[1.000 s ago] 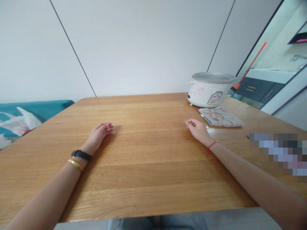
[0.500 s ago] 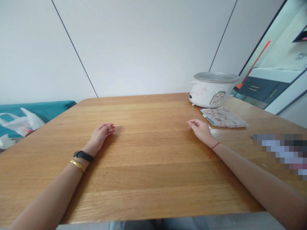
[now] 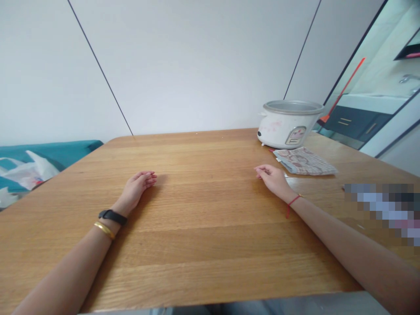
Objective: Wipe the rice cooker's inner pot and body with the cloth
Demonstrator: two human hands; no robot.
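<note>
My left hand (image 3: 138,187) rests on its side on the wooden table (image 3: 197,227), fingers loosely bent with their tips a little apart, so it is open and holds nothing. A black wristband (image 3: 113,216) and a gold bangle (image 3: 104,230) circle that wrist. Across from it lies my right hand (image 3: 273,178), its fingers curled in and thumb against them, closed with nothing showing inside. A red string bracelet (image 3: 293,201) hangs on this wrist. Nearest to the right hand is a folded patterned cloth (image 3: 306,162), just beyond it and apart from the fingers.
At the back right stands a white rice cooker (image 3: 285,129) without a lid. A blurred-out item (image 3: 387,208) lies at the right edge. White plastic bags (image 3: 33,170) sit on a teal seat (image 3: 70,153) at left. A pale wall (image 3: 197,65) rises behind the table.
The view has shifted slightly, so everything sits a few pixels further left and lower. Both hands keep their pose on the table.
</note>
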